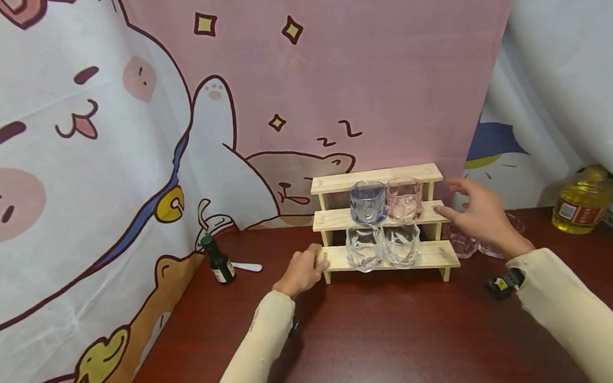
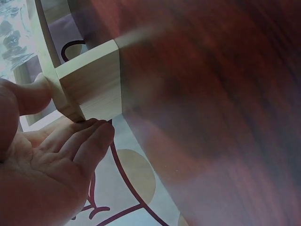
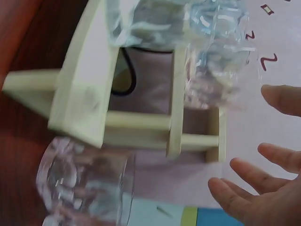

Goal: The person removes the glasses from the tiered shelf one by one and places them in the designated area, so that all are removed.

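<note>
A three-tier wooden display rack (image 1: 375,178) stands on the table against the cloth backdrop. Its middle step bears a blue glass (image 1: 368,204) and a pink glass (image 1: 405,199), side by side. Two clear glasses sit on the bottom step, a left one (image 1: 364,248) and a right one (image 1: 402,246). My left hand (image 1: 302,270) holds the left end of the bottom step, thumb on the board (image 2: 51,70) and fingers at its end. Beside the rack's right side, my right hand (image 1: 481,218) is spread and holds nothing; its fingers (image 3: 249,176) are apart from the wood in the right wrist view.
Pinkish glasses (image 1: 462,243) stand on the table right of the rack, partly behind my right hand. An oil bottle (image 1: 580,205) is at the far right. To the left are a small dark bottle (image 1: 218,262) and a white-handled utensil (image 1: 249,267).
</note>
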Motion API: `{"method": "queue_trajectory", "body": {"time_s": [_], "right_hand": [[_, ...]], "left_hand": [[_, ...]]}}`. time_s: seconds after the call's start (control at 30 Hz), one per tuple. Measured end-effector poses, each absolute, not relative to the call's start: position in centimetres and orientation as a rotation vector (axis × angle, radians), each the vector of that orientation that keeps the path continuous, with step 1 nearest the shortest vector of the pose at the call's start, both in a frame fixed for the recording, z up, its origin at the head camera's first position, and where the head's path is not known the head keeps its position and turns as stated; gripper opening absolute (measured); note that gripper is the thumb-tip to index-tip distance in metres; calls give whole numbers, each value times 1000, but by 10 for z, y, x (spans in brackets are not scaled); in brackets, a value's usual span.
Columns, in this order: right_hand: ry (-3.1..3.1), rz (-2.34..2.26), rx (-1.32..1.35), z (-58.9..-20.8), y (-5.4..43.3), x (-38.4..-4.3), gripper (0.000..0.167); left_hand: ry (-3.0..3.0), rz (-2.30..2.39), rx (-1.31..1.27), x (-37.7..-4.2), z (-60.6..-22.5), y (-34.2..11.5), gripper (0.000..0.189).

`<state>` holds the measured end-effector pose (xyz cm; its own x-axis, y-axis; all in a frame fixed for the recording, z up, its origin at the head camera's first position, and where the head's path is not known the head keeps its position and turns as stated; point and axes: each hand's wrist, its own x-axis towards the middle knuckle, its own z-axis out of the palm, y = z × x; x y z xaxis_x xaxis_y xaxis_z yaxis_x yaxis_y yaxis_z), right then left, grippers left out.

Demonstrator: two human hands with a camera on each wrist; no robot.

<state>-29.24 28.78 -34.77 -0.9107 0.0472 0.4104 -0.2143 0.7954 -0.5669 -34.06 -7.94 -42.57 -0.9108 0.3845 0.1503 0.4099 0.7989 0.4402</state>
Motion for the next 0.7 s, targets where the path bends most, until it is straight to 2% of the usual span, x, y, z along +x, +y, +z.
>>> {"method": "queue_trajectory", "body": {"time_s": [0.33,0.7], "right_hand": [[-2658,1163,116,-342,262,-312,87],[-2676,1179,146,-341,247,-332,96]], "left_hand": [[-2929,-730,-658,-341,-427,-79,47],[-2950,-755,-622,-342,-428,-79,48]]}}
